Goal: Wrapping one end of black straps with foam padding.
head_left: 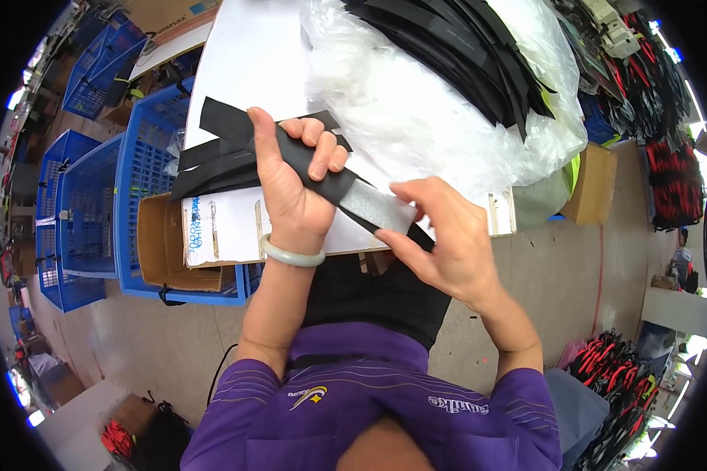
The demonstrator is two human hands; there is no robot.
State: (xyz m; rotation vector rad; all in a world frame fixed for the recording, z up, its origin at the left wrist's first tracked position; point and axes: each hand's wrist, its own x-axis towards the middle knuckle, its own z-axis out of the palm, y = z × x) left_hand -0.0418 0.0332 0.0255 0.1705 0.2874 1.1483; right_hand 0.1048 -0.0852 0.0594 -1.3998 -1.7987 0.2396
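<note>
Head view: left hand clamped round black strap to steady it over board's near edge, right hand pinching grey patch at strap's end. More straps bagged at far edge.

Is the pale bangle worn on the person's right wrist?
No. The pale bangle circles the wrist of the left hand, which grips the black strap; the right hand has a bare wrist.
</note>
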